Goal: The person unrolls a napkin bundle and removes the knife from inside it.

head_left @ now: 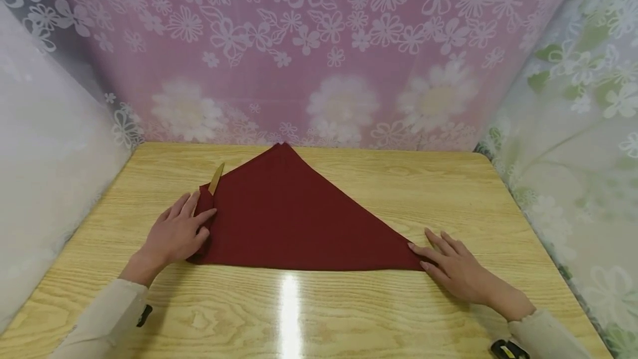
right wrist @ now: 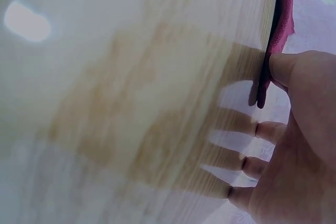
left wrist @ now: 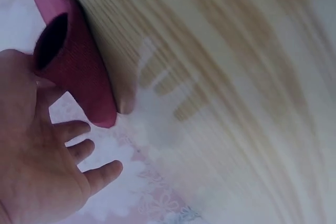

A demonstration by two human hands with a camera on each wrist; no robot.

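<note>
Where cloth (head_left: 299, 220) ends, hands (head_left: 174, 231) (head_left: 461, 276) touch edges.

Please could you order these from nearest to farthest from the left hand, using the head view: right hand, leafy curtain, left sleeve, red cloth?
From the left hand:
1. Red cloth: touching its fingers.
2. Left sleeve: just behind the bare wrist.
3. Right hand: at the cloth's right corner.
4. Leafy curtain: beyond the table's right edge.
</note>
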